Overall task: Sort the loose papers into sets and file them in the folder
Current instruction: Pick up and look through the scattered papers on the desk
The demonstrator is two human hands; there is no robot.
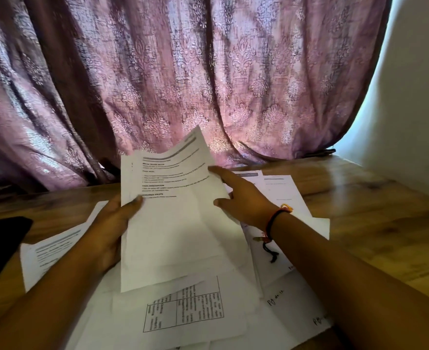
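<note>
View: head camera, looking forward and down.
Left hand (109,228): grip closed on the held sheets (168,236), with the thumb across the front at their left edge and the fingers hidden behind.
Held sheets: several white printed pages raised above the worktop (375,223), fanned at the top. The front page carries bold headings, and its small print is too blurred to read.
Tilted sheet (183,157): the rearmost of the fan, with its top corner leaning to the right.
Right hand (243,198): grip wide, fingers straight. The index tip touches the right edge of the tilted sheet and the thumb lies just below it.
Wrist band (276,218): dark cord with red and yellow threads on the right wrist.
Loose papers (294,306): spread flat and overlapping on the worktop beneath both forearms.
Table sheet (183,309): a printed grid, lying nearest the camera under the held sheets.
Left sheet (49,253): printed, lying flat beside the left forearm.
Dark flat object (1,241): at the left edge, touching the left sheet. What it is cannot be told.
Curtain (183,72): mauve and patterned, hanging behind the worktop.
Wall (415,97): pale, at the far right.
</note>
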